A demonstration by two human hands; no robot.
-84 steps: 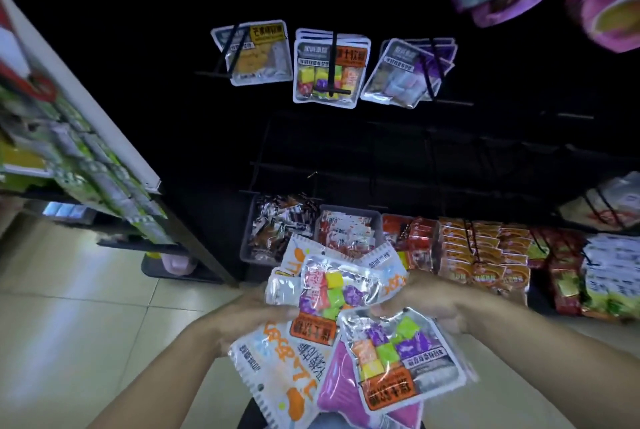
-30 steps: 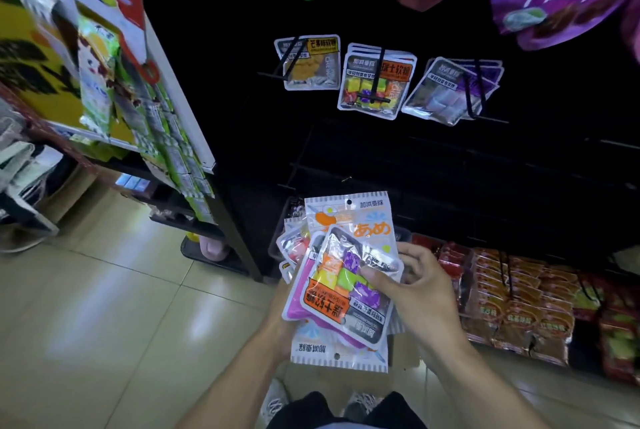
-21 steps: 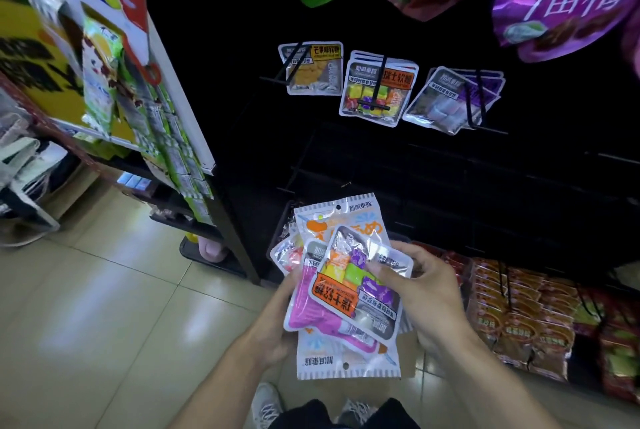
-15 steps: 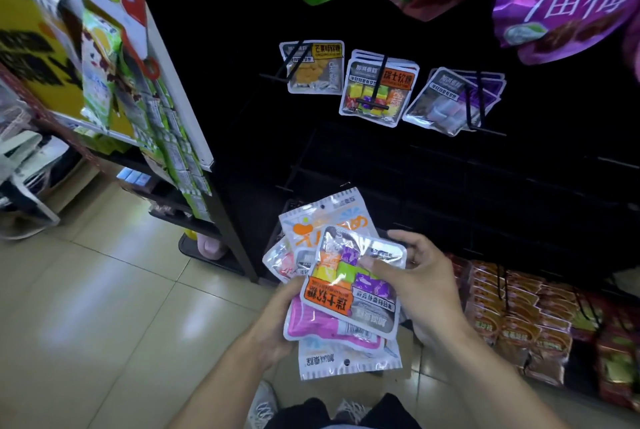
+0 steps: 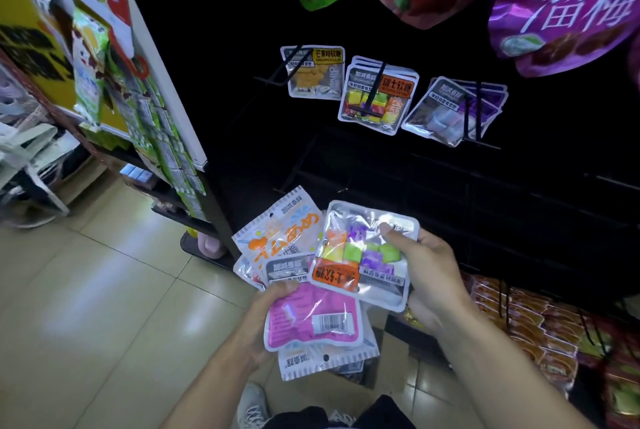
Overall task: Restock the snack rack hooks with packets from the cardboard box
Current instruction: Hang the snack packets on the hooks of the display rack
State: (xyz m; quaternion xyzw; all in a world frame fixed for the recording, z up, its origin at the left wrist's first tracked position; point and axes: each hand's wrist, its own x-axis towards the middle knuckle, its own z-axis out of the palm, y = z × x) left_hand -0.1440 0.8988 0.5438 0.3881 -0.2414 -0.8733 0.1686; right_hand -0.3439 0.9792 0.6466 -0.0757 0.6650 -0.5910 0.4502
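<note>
Packet split from the bundle. Head view, the only one: right hand (image 5: pixel 429 276) now pinches the multicolour candy packet (image 5: pixel 363 259) on its own, thumb curled over the top right corner, fingers behind. Half a second ago that packet lay flat on top of the stack; now it sits off to the right and higher, overlapping only the stack's right edge, printed label upside down to the wearer.

Left hand (image 5: pixel 266 317) grips the remaining stack (image 5: pixel 311 317) from its left edge, thumb on top: pink packet in front, orange-and-white packet (image 5: pixel 280 238) fanned out behind at the upper left, one white packet poking out at the bottom.

Matching stock hangs on the rack's middle hook (image 5: pixel 375 85), multicolour packets (image 5: pixel 377 99) already on it, flanked by the mango packet (image 5: pixel 315 72) to the left and the purple packets (image 5: pixel 453 113) to the right. My read: sorting is done for this one, and the next move is up to that middle hook. The packet looks inverted, so it likely needs flipping to bring the hang hole to the top; I can't make the hole out from here.

Cardboard box isn't clearly visible; something brownish sits on the floor below the stack, can't confirm.
</note>
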